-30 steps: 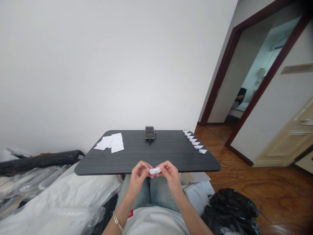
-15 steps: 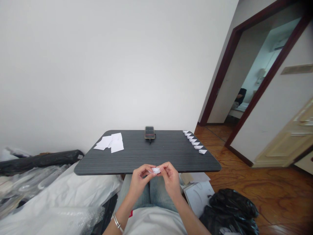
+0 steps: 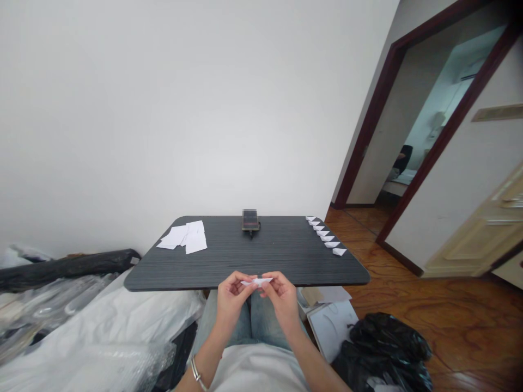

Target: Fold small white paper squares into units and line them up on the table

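A small white folded paper strip (image 3: 256, 281) is pinched, long axis crosswise, between the left hand (image 3: 231, 296) and right hand (image 3: 281, 294), just before the dark surface (image 3: 245, 256).

Plain white wall (image 3: 183, 109) behind, evenly lit. Dark wood-grain surface (image 3: 286, 256) stood against it. Glossy brown wooden floor (image 3: 449, 305) ran right. Dark-red-framed doorway (image 3: 433, 136) opened onto a brighter room, cream panelled door (image 3: 482, 239) beside it. Plastic wrapping (image 3: 81, 337) lay heaped on the left, black bag (image 3: 388, 348) lower right.

The device (image 3: 250, 220) at the table's (image 3: 286, 256) far edge is blurred.
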